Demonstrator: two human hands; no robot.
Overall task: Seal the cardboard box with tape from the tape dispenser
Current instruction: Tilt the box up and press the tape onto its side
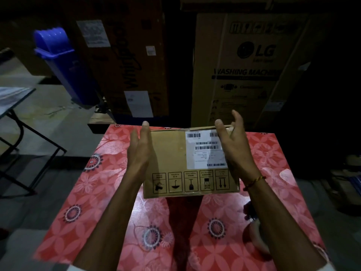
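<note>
A brown cardboard box [172, 153] stands on the red floral table [101, 192], with a white barcode label and a row of handling symbols facing me. My left hand [139, 151] lies flat against the box's left side, fingers straight. My right hand [234, 145] grips the upper right corner, thumb on the near face and fingers spread behind the top edge. A dark and pinkish object [254, 227], possibly the tape dispenser, lies on the table, mostly hidden under my right forearm.
Large cartons stand right behind the table, one printed LG washing machine [252, 65]. A blue swing-lid bin [64, 63] stands at the back left. A folding table [13, 98] is at the left edge. The room is dim.
</note>
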